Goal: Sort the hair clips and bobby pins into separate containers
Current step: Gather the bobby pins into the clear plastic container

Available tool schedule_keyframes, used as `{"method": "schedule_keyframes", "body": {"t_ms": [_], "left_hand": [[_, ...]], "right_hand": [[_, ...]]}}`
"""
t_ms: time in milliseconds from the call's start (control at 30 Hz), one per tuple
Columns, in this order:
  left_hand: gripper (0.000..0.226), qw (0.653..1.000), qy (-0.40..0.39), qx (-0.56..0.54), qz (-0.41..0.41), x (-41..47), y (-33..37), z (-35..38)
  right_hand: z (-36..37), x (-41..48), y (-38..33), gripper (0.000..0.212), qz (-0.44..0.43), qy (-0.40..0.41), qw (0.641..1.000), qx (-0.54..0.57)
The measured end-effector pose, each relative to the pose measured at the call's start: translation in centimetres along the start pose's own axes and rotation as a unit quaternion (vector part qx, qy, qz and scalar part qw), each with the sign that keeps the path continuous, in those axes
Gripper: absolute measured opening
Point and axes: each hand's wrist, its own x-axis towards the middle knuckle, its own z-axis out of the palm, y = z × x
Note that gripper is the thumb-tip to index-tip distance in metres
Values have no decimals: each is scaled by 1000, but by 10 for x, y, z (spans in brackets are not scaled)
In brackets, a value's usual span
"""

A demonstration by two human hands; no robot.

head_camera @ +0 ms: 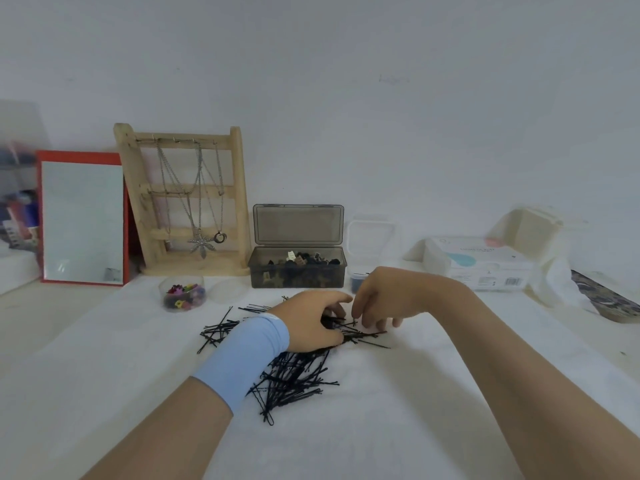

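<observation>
A loose heap of black bobby pins (294, 377) lies on the white cloth in front of me, with more scattered to the left. My left hand (311, 322), with a light blue wristband, rests on the far end of the heap, fingers curled around a bunch of pins. My right hand (379, 299) meets it from the right, fingertips pinching down into the same pins. A smoky grey box (298, 271) with its lid up holds small hair clips. A small clear container (358, 282) with bobby pins stands just behind my right hand, partly hidden.
A round clear tub (183, 293) with colourful small clips and its lid (227, 291) sit at the back left. A wooden jewellery stand (187, 202), a red-framed mirror (82, 220), a white tissue pack (479, 263) and a patterned case (609, 301) line the wall.
</observation>
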Motion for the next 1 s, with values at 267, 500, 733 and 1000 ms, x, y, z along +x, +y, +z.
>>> {"method": "schedule_keyframes", "body": {"t_ms": [267, 500, 733, 1000], "left_hand": [[57, 995, -5, 100, -6, 1, -3, -1], [102, 986, -50, 130, -86, -14, -16, -27], [73, 996, -27, 74, -33, -13, -15, -18], [113, 992, -53, 83, -82, -11, -14, -10]], "right_hand": [[10, 2, 1, 67, -20, -23, 984, -176], [7, 1, -3, 59, -37, -3, 980, -193], [6, -5, -5, 34, -71, 43, 993, 79], [18, 7, -15, 28, 12, 33, 988, -153]]}}
